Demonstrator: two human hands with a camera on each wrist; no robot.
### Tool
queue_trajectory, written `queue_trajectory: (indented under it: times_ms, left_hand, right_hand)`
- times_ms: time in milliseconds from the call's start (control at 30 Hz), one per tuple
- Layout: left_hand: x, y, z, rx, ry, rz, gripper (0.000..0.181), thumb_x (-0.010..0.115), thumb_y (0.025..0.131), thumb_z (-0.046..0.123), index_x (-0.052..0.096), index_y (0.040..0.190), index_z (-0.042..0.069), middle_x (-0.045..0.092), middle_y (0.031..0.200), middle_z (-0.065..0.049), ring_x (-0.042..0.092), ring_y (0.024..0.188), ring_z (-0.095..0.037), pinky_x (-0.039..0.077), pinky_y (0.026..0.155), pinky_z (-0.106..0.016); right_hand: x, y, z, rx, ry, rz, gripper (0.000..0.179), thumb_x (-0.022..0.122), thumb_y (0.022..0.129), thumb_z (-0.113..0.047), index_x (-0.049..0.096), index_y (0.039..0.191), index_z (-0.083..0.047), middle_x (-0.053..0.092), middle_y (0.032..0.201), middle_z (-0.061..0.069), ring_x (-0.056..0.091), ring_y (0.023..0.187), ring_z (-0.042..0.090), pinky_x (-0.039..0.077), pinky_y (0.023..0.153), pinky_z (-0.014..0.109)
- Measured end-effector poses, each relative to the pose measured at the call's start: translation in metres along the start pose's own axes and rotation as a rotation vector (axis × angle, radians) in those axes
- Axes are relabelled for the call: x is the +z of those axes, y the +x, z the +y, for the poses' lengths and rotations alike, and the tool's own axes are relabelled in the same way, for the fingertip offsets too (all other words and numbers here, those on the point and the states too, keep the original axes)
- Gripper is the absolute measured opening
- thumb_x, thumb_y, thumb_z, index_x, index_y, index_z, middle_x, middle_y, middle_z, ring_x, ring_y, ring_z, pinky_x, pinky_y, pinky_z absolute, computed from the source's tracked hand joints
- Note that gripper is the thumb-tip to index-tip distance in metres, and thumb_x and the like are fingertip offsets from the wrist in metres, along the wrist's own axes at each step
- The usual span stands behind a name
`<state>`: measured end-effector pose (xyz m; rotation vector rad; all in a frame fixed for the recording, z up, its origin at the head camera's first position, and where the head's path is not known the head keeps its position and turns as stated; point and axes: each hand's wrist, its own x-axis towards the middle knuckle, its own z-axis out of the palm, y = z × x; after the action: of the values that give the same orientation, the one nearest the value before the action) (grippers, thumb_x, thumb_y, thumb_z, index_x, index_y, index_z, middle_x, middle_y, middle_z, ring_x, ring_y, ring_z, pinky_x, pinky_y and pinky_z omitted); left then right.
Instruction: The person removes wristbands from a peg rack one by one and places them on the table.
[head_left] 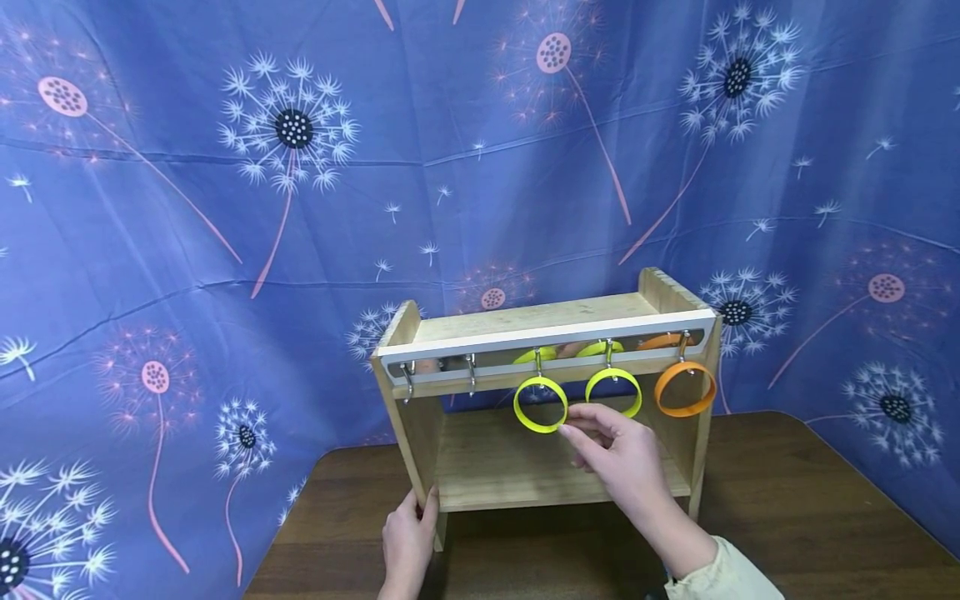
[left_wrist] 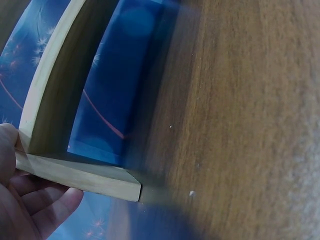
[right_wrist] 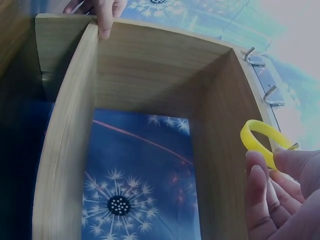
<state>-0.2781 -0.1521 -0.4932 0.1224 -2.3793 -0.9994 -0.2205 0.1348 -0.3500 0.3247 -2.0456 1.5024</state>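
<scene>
My right hand [head_left: 622, 458] pinches the lower right edge of a yellow ring [head_left: 534, 427] between thumb and fingertips. That ring hangs from the middle hook of a metal rail [head_left: 450, 343] on a small wooden shelf [head_left: 510, 475]. The right wrist view shows the same yellow ring [right_wrist: 247, 136] beside my thumb. My left hand [head_left: 408, 537] grips the shelf's left side panel low down, thumb in front. In the left wrist view, fingers of the left hand [left_wrist: 30, 210] lie along the outer side of the wood.
A second yellow ring [head_left: 638, 397] and an orange ring [head_left: 682, 412] hang on hooks to the right. Two hooks at the left, one being the outermost hook [head_left: 407, 383], carry no ring. The shelf stands on a brown wooden table [head_left: 810, 500] before a blue dandelion-print cloth [head_left: 480, 183].
</scene>
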Motion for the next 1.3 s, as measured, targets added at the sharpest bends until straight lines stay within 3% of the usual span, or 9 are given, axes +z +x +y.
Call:
queue_trajectory:
  times_ms: [300,967,1300]
  left_hand:
    - [0.0,0.0,0.002,-0.001,-0.008,-0.004,0.035,0.065,0.093,0.038,0.05,0.066,0.021,0.047,0.053,0.009,0.043,0.049,-0.015,0.034,0.048,-0.034]
    - [-0.001,0.0,0.002,-0.004,0.012,-0.001,0.03,0.065,0.092,0.038,0.054,0.069,0.022,0.047,0.052,0.008,0.048,0.051,-0.018,0.035,0.048,-0.036]
    - [-0.002,-0.001,0.002,-0.017,0.012,-0.021,0.031,0.064,0.093,0.039,0.054,0.07,0.021,0.047,0.052,0.007,0.047,0.05,-0.016,0.035,0.048,-0.035]
  right_hand:
    - [0.001,-0.001,-0.005,-0.007,0.04,0.052,0.014,0.075,0.084,-0.003,0.069,0.097,-0.004,0.073,0.085,0.01,0.064,0.054,0.014,0.054,0.054,0.029]
    - [-0.006,-0.005,-0.013,-0.054,0.113,0.058,0.015,0.073,0.086,-0.006,0.068,0.1,-0.002,0.073,0.084,0.005,0.064,0.055,0.02,0.054,0.055,0.03]
    - [-0.007,-0.008,-0.016,-0.088,0.138,0.056,0.017,0.071,0.084,0.005,0.068,0.098,-0.004,0.072,0.083,-0.003,0.064,0.053,0.018,0.053,0.053,0.029]
